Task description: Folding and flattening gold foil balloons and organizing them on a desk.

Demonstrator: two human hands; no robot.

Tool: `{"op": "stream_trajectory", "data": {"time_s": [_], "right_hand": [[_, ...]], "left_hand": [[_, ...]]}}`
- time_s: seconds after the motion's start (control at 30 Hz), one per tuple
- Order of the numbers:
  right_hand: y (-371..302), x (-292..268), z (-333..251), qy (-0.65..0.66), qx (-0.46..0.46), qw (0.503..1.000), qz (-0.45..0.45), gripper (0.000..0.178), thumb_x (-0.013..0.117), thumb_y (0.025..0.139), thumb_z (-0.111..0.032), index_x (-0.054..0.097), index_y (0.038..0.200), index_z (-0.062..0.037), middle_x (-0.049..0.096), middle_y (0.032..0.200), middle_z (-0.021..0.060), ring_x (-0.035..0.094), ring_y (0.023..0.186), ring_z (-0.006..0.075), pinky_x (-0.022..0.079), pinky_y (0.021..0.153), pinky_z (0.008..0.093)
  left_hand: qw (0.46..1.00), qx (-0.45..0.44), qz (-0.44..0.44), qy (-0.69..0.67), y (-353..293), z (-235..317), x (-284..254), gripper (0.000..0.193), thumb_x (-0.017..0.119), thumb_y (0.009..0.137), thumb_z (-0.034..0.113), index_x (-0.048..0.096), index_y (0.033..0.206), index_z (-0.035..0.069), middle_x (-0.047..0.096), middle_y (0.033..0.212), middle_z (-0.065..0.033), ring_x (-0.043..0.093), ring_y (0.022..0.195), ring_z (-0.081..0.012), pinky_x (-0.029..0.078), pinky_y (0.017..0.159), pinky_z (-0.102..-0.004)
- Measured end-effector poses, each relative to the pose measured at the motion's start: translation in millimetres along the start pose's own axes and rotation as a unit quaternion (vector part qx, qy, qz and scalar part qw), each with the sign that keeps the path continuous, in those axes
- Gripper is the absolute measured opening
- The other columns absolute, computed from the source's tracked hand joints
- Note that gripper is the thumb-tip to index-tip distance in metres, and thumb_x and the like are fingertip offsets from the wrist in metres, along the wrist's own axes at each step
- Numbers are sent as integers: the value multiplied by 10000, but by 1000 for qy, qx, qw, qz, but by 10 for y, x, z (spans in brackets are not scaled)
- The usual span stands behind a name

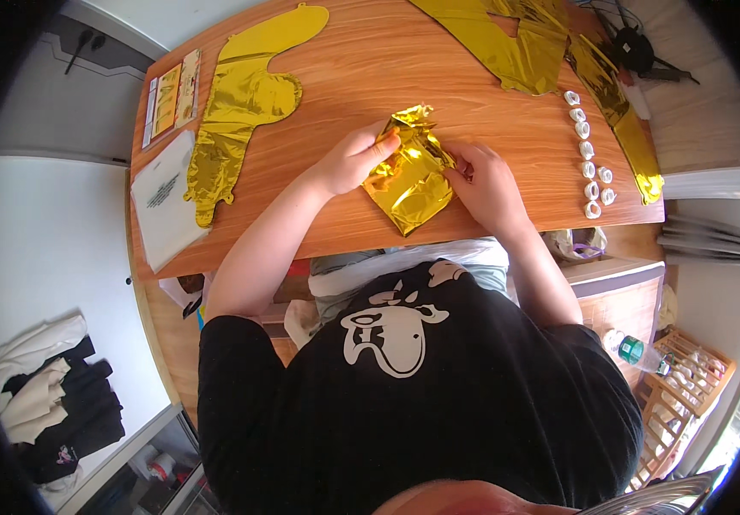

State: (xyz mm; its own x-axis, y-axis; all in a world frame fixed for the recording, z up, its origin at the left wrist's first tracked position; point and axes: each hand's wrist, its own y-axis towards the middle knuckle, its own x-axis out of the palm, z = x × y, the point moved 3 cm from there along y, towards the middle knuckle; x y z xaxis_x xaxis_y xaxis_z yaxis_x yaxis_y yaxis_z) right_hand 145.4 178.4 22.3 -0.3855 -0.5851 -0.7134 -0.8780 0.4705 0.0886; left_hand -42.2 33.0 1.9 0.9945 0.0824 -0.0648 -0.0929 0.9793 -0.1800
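Note:
A folded gold foil balloon (414, 182) is held just above the wooden table (361, 60), near its front edge. My left hand (359, 156) is closed on the upper left of the foil, thumb on top and the other fingers partly hidden behind it. At the right edge of the balloon, my right hand (483, 182) has thumb and forefinger pinched together on the foil. The upper end of the foil is crumpled, while its lower part lies in flatter folds with a pointed corner toward me.
To the left lie a flat gold foil balloon (245, 107), a clear plastic packet (164, 202) and a printed card (172, 96). More flat gold foil (524, 47) spreads at the far right. Several small white rolls (587, 150) line the right side. A black cable device (633, 50) sits behind.

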Motion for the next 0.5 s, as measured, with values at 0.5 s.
{"op": "stream_trajectory", "data": {"time_s": [0.5], "right_hand": [[-32,173,-105,-132,-152,979,28,257,664,867,-95,753,1103,-143,622,1066,98,603,1074,295,516,884,444]], "left_hand": [[981,64,19,180,20,111,161,548,549,1068,218,398,1578,91,570,1472,-141,589,1270,-224,455,1076,-336]]}}
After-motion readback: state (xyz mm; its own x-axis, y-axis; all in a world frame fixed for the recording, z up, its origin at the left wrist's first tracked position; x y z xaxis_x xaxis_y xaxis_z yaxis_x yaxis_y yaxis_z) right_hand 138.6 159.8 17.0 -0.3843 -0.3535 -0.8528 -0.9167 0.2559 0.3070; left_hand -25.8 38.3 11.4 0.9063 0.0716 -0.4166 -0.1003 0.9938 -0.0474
